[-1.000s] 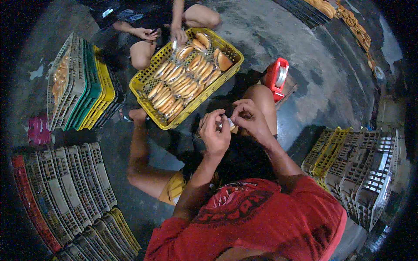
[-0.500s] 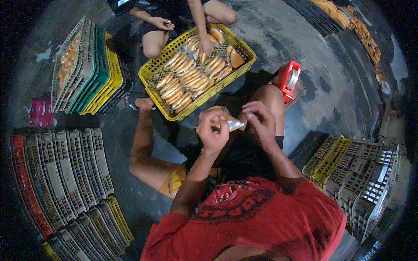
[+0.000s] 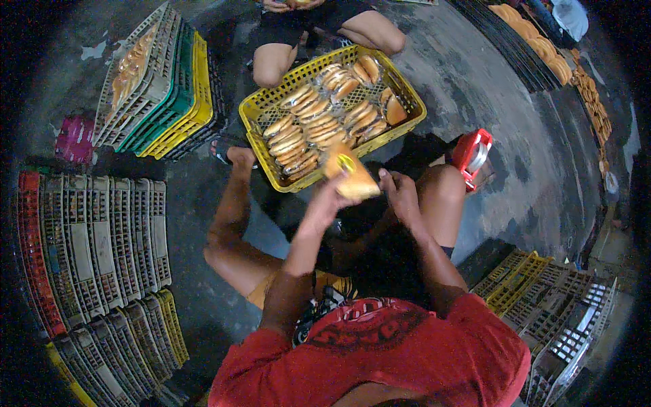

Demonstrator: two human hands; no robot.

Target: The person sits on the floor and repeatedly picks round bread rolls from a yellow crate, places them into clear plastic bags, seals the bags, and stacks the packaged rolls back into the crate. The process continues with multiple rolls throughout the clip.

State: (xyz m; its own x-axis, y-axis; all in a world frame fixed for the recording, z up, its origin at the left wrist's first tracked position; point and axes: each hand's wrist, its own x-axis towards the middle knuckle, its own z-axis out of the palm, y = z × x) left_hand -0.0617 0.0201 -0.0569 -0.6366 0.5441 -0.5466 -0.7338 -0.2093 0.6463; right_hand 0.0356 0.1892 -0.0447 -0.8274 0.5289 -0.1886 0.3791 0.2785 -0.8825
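Note:
My left hand (image 3: 330, 198) grips a bread bun in a clear wrapper (image 3: 354, 178), with a small yellow mark on it; motion blurs both. It is held up just in front of the near side of a yellow crate (image 3: 277, 178). Beside the wrapper's right end is my right hand (image 3: 403, 198), thumb raised and fingers loosely bent, with nothing visible in it. Rows of wrapped buns (image 3: 321, 127) lie inside the crate, and part of its lattice floor shows between them.
A red tape dispenser (image 3: 475, 157) stands beside my right knee. Stacked crates (image 3: 180, 102) with bread on top are at the far left, more crates (image 3: 102, 237) at the near left and others (image 3: 542, 298) at right. Across the yellow crate sits a co-worker, whose hands (image 3: 288, 5) hold a bun.
My left hand has turned the wrapped bun and swung it up toward the crate. The co-worker's hand has left the crate with a bun. The whole view has shifted slightly.

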